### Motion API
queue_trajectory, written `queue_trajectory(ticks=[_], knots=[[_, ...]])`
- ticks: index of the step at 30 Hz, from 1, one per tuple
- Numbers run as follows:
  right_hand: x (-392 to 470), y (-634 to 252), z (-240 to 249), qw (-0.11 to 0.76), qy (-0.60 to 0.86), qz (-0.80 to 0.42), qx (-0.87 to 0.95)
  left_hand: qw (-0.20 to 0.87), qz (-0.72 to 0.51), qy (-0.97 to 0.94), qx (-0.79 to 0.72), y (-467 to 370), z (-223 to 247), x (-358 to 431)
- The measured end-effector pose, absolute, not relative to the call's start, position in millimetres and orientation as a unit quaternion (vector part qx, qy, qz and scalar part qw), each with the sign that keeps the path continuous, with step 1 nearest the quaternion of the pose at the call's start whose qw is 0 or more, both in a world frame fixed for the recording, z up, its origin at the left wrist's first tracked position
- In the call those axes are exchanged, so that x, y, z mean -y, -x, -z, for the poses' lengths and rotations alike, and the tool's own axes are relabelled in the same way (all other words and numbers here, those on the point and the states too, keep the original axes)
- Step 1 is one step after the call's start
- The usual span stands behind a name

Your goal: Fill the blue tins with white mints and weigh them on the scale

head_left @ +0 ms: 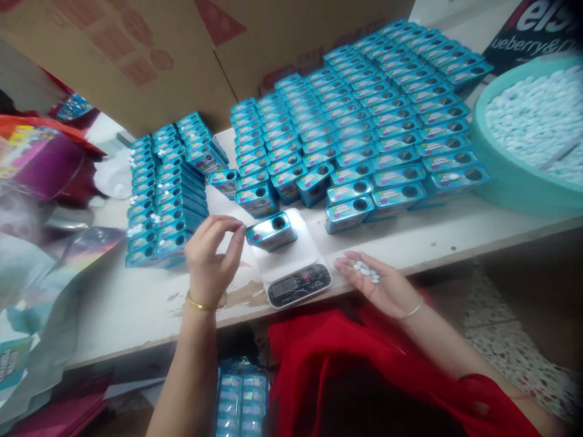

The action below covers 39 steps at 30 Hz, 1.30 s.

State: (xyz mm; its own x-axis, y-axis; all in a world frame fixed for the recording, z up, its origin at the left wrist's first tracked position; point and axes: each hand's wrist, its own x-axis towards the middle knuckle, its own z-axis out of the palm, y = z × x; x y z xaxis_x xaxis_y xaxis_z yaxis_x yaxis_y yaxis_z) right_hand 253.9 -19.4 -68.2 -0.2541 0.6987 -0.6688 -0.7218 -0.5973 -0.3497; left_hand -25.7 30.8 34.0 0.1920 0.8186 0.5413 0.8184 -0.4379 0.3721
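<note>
A small blue tin (272, 233) with a round dark hole in its top stands on a white kitchen scale (303, 243). My left hand (213, 246) is at the tin's left end, thumb and forefinger pinched together; anything between them is too small to make out. To the right of the scale, my right hand (380, 285) is palm up and slightly cupped. Several pale mint pellets (365, 271) lie in it, across the palm and finger bases. The scale's dark display panel (298, 284) faces me, its reading not legible.
Rows of blue tins (359, 115) fill the back of the white table (437, 237). Another block of tins (166, 200), some with white pellets on top, stands left. A turquoise tub (501, 188) of pellets sits at right. Behind is a large cardboard box (182, 67). Wrapped tins (241, 400) lie below the edge.
</note>
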Motion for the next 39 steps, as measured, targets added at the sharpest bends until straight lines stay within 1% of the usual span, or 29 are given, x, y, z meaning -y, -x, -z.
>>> queue_trajectory(ticks=[14, 21, 24, 26, 28, 31, 35, 39], knots=[[20, -253, 68, 0.447, 0.417, -0.791, -0.004, 0.026, -0.346, -0.78, -0.521, 22, -28, -33], [19, -253, 68, 0.444, 0.422, -0.79, -0.012, 0.04, -0.274, -0.801, -0.53, 21, -13, -38], [19, -247, 60, 0.438, 0.426, -0.791, -0.029, 0.055, -0.236, -0.815, -0.527, 18, -7, -37], [17, -238, 48, 0.427, 0.417, -0.802, -0.037, 0.033, -0.222, -0.826, -0.518, 11, -11, -32], [14, -225, 32, 0.422, 0.389, -0.818, -0.033, -0.021, -0.206, -0.841, -0.499, 3, -20, -25], [5, -202, 11, 0.446, 0.34, -0.828, -0.03, -0.099, -0.186, -0.86, -0.464, -7, -29, -16], [-4, -181, 2, 0.468, 0.319, -0.822, -0.062, -0.125, -0.172, -0.862, -0.461, -8, -25, -11], [0, -179, -3, 0.458, 0.314, -0.83, -0.05, -0.171, -0.21, -0.85, -0.451, -5, -29, -2]])
